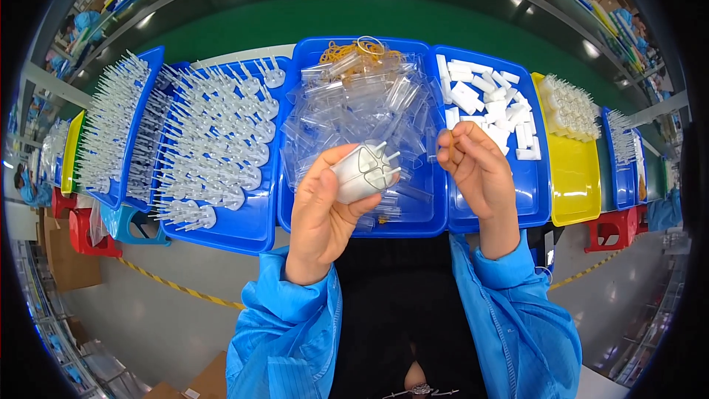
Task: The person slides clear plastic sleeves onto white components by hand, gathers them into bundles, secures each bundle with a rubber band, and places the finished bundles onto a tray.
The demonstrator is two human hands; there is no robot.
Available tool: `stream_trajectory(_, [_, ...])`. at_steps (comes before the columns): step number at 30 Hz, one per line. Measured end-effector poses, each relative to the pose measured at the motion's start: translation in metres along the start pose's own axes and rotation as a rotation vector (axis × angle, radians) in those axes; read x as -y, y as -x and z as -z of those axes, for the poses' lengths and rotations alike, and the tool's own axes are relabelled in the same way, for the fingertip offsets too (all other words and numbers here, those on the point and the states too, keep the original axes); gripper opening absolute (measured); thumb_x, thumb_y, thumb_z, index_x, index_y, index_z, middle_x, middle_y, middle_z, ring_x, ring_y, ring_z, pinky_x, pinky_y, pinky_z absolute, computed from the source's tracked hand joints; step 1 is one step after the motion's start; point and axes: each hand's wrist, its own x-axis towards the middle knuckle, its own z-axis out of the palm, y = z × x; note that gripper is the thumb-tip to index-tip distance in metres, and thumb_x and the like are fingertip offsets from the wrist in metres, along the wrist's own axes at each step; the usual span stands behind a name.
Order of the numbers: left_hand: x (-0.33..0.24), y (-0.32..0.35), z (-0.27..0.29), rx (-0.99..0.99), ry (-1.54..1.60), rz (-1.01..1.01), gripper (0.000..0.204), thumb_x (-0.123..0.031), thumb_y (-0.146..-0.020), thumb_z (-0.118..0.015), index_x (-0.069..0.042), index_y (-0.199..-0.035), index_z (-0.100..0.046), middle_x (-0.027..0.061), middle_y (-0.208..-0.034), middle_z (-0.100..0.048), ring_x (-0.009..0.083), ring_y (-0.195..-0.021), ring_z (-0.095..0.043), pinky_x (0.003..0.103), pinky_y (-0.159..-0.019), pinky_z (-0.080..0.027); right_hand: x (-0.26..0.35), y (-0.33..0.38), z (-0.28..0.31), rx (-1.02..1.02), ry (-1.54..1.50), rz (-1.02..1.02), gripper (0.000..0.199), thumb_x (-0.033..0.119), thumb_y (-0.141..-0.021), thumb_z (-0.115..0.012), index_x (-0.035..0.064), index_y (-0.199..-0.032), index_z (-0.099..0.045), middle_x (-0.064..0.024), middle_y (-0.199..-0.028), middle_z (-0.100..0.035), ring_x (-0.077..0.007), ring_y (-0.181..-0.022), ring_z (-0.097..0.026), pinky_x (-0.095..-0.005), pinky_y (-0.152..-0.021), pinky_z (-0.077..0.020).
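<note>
My left hand (323, 210) grips a bundle of clear plastic plunger parts (363, 171), held together side by side, over the front of the middle blue tray (354, 223). My right hand (478, 166) is raised beside it, fingers curled and pinched together; whether a small item is between them I cannot tell. It hovers over the blue tray (493, 220) of small white plastic pieces (484, 100). The middle tray holds a heap of clear plastic tubes (362, 100) and some yellow rubber bands (341, 49) at its far end.
A blue tray (247, 230) at the left is filled with rows of white plunger rods (214, 137). More rods stand in a blue tray (111, 129) further left. A yellow tray (572, 185) at the right carries a clear bundle (569, 107). Red stools (617, 229) stand below.
</note>
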Motion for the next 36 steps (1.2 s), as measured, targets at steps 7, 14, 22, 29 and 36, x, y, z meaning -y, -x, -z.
stream_trajectory(7, [0.008,0.0,-0.014,-0.093,-0.135,-0.048,0.051,-0.038,-0.1,-0.045,0.002,-0.131,-0.04,0.0205,-0.108,-0.062,0.026,-0.088,-0.068,0.023,-0.061,-0.059,0.018,0.024,-0.024,0.202,0.27,0.213,0.031,0.004,-0.081,-0.069,0.0056,-0.105,-0.049,-0.0245,-0.132,-0.054,-0.0153,-0.078,-0.066,-0.0223,-0.064,-0.0504])
stream_trajectory(14, [0.023,0.004,-0.021,-0.169,-0.612,-0.194,0.033,-0.028,-0.099,-0.053,-0.001,-0.115,-0.058,0.0057,-0.088,-0.064,0.0037,-0.059,-0.048,0.018,-0.049,-0.036,0.003,0.019,-0.058,0.262,1.177,0.723,0.052,0.01,-0.066,-0.082,0.0061,-0.112,-0.056,-0.012,-0.13,-0.058,-0.0253,-0.09,-0.069,-0.0294,-0.067,-0.0558])
stream_trajectory(22, [0.014,0.001,-0.001,0.146,0.451,0.014,0.043,-0.042,-0.101,-0.039,-0.007,-0.125,-0.047,0.0165,-0.105,-0.054,0.0064,-0.059,-0.043,0.017,-0.049,-0.039,0.001,0.026,0.0,0.433,1.079,0.592,0.011,0.012,-0.089,-0.058,0.0058,-0.082,-0.064,-0.0034,-0.076,-0.065,-0.0169,-0.066,-0.058,-0.0322,-0.072,-0.0383])
stream_trajectory(29, [0.029,-0.001,-0.001,0.308,0.447,0.03,0.039,-0.038,-0.097,-0.053,-0.01,-0.124,-0.048,0.0162,-0.106,-0.051,0.0154,-0.075,-0.049,0.023,-0.06,-0.047,-0.01,0.037,-0.019,0.592,-0.615,-0.175,0.036,0.011,-0.098,-0.042,-0.0092,-0.126,-0.051,-0.023,-0.124,-0.059,-0.0103,-0.058,-0.052,-0.0284,-0.066,-0.0421])
stream_trajectory(36, [0.018,-0.006,-0.014,0.227,-0.887,-0.621,0.026,-0.007,-0.086,-0.065,0.004,-0.109,-0.062,0.0227,-0.116,-0.056,0.0275,-0.104,-0.058,0.035,-0.088,-0.047,0.013,0.037,-0.043,0.446,0.341,0.111,0.059,-0.003,-0.078,-0.067,0.0008,-0.134,-0.05,-0.0199,-0.134,-0.05,-0.0165,-0.077,-0.069,-0.018,-0.053,-0.0517])
